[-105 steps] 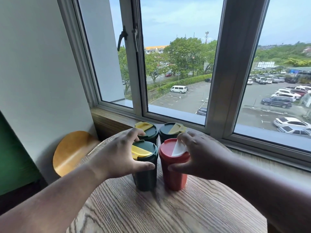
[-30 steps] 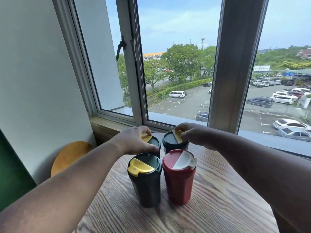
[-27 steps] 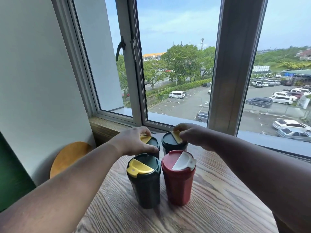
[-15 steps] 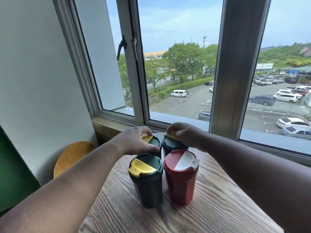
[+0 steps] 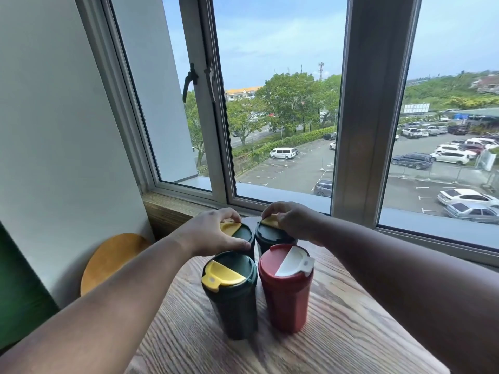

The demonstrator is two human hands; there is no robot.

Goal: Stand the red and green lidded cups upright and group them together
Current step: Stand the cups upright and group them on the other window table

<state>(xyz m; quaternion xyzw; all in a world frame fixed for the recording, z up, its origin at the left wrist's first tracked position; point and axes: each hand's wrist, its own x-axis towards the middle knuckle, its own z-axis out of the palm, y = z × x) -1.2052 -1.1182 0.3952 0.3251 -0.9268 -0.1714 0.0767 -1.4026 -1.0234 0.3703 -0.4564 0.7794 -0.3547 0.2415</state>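
Several lidded cups stand upright in a tight square on the wooden table [image 5: 337,336]. In front are a dark green cup with a yellow flap [image 5: 233,295] and a red cup with a white flap [image 5: 286,292]. Behind them stand two more dark green cups, the left rear cup [image 5: 243,233] and the right rear cup [image 5: 270,236], mostly hidden. My left hand [image 5: 213,233] grips the left rear cup's lid from above. My right hand [image 5: 294,220] is closed over the right rear cup's lid, fingers on its yellow flap.
The table's far edge meets a wooden sill [image 5: 172,209] under a large window [image 5: 280,103]. A white wall [image 5: 54,130] stands at the left, with a round yellow-orange wooden seat [image 5: 108,257] low beside the table.
Both hands left the front green and red cups and went back to the two rear green cups. In the last second they stay on those lids with little movement.
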